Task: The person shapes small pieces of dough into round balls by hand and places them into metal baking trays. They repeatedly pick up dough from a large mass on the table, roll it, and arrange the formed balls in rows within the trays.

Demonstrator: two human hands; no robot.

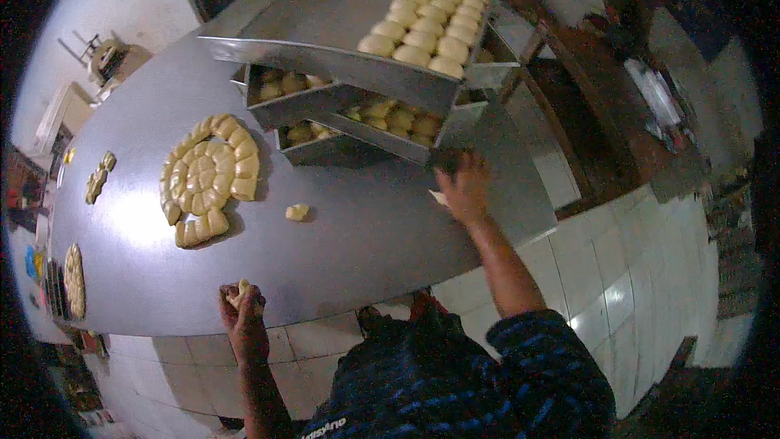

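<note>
1. The left hand (242, 302) sits at the near edge of the metal table (366, 236), its fingers curled tight around a small piece of dough (240, 291) that peeks out pale between them.
2. The right hand (465, 187) reaches further out, to the near corner of the lowest baking tray (341, 149). Seen from the back, its fingers are bent toward the tray's corner; I cannot tell whether they grip the metal or only touch it. A pale scrap shows just beside the hand on the table, too small to identify.
3. Between the two hands, a lone dough lump (297, 212) lies on the bare tabletop, apart from everything else.
4. Left of that lump is a round spiral of dough pieces (210, 175), packed touching one another, with a short row trailing off at its lower edge.
5. Further left, near the table's far rim, a small row of dough bits (99, 177) lies on its own, and an oval cluster of dough (74, 280) sits at the left edge.
6. Beyond the right hand, three trays are stacked crosswise. The top tray (325, 20) holds neat rows of shaped buns (431, 20) at its right end; its left part is bare metal. The middle tray (296, 97) and the lowest one hold more buns, mostly hidden under the trays above.
7. A pale tiled floor (642, 276) spreads to the right of the table.
</note>
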